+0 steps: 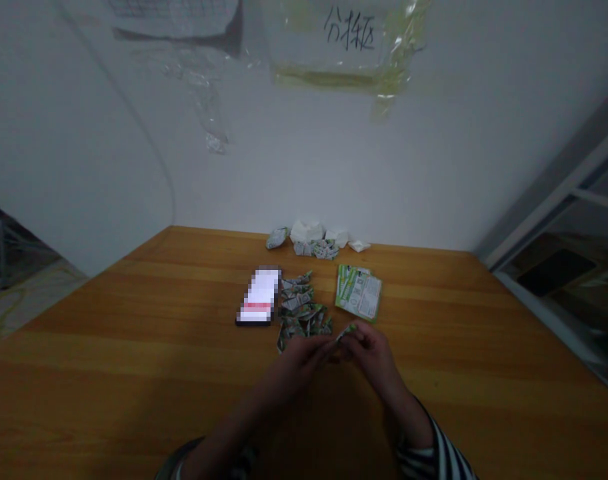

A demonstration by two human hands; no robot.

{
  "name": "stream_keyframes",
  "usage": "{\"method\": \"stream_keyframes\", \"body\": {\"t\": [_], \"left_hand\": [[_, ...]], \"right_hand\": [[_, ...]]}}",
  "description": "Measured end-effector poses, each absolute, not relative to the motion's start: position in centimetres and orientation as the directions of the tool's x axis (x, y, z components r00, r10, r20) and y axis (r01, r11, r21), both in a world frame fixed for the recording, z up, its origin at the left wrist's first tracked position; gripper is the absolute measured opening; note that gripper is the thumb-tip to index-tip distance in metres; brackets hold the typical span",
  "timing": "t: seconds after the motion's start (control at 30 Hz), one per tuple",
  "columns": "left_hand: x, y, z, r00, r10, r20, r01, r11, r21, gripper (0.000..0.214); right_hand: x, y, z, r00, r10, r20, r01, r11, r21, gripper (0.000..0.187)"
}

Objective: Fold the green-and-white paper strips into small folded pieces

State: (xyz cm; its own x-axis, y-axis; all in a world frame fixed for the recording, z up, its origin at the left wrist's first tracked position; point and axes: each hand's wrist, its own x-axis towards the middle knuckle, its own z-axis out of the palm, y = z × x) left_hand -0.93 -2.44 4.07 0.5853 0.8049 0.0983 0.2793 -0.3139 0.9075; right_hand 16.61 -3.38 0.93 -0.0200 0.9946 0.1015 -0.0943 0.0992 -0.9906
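A small folded piece of green-and-white printed paper (346,331) is pinched between my two hands, above the near part of the table. My left hand (304,355) holds it from the left with closed fingers, partly hiding it. On its other side, the fingers of my right hand (373,350) are closed on the paper's upper end. Several folded papers with similar print (298,301) lie in a loose column just beyond my left hand. Beyond my right hand rests a small fanned stack of flat green-and-white printed cards (361,295).
A phone with a lit screen (259,295) lies left of the folded papers. Crumpled white tissues (307,231) and more printed paper pieces (325,249) sit along the wall at the back of the wooden table (134,320). A shelf frame (549,217) stands at the right.
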Motion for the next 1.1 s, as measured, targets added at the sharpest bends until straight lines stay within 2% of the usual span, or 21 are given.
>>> {"method": "stream_keyframes", "body": {"t": [0.23, 0.27, 0.37, 0.43, 0.5, 0.57, 0.63, 0.73, 0.83, 0.97, 1.1], "left_hand": [[-0.9, -2.6, 3.8, 0.648, 0.758, 0.075, 0.157, -0.228, 0.961, 0.028], [-0.8, -2.6, 3.6, 0.631, 0.772, 0.077, 0.159, -0.226, 0.961, 0.025], [-0.7, -2.5, 2.7, 0.518, 0.849, 0.108, 0.261, -0.277, 0.925, 0.022], [-0.6, -2.3, 2.2, 0.467, 0.870, 0.158, 0.284, -0.317, 0.905, 0.026], [-0.6, -2.0, 2.0, 0.393, 0.888, 0.237, 0.220, -0.341, 0.914, 0.031], [-0.6, -1.8, 2.1, 0.300, 0.919, 0.256, 0.100, -0.297, 0.950, 0.033], [-0.5, -1.7, 2.3, 0.277, 0.950, 0.147, -0.025, -0.146, 0.989, 0.032], [-0.4, -1.7, 2.5, 0.360, 0.932, -0.045, -0.217, 0.130, 0.967, 0.041], [-0.3, -1.8, 2.5, 0.419, 0.901, -0.113, -0.352, 0.276, 0.895, 0.048], [-0.4, -1.7, 2.5, 0.318, 0.943, -0.104, -0.276, 0.196, 0.941, 0.037], [-0.3, -1.5, 2.6, 0.282, 0.957, -0.069, -0.250, 0.142, 0.958, 0.054]], "right_hand": [[17.0, -3.3, 0.6, -0.086, 0.979, 0.186, 0.028, 0.189, -0.982, 0.008], [16.8, -3.4, 0.6, -0.117, 0.970, 0.212, 0.084, 0.223, -0.971, 0.016], [16.0, -4.0, 0.6, -0.211, 0.924, 0.318, 0.334, 0.374, -0.865, 0.048], [15.6, -4.4, 0.5, -0.224, 0.883, 0.413, 0.463, 0.469, -0.752, 0.053], [15.4, -4.6, 0.3, -0.186, 0.838, 0.513, 0.500, 0.530, -0.685, 0.049], [15.4, -4.7, 0.0, -0.098, 0.807, 0.582, 0.457, 0.556, -0.694, 0.041], [15.4, -4.6, -0.2, 0.011, 0.820, 0.572, 0.354, 0.532, -0.769, 0.030], [15.5, -4.3, 0.0, 0.143, 0.885, 0.444, 0.217, 0.409, -0.886, 0.022], [15.5, -4.1, 0.4, 0.184, 0.919, 0.348, 0.162, 0.321, -0.933, 0.022], [15.0, -4.0, 0.8, 0.104, 0.969, 0.224, -0.013, 0.227, -0.974, 0.012], [14.4, -3.9, 0.7, 0.104, 0.986, 0.128, -0.160, 0.144, -0.977, 0.023]]}}
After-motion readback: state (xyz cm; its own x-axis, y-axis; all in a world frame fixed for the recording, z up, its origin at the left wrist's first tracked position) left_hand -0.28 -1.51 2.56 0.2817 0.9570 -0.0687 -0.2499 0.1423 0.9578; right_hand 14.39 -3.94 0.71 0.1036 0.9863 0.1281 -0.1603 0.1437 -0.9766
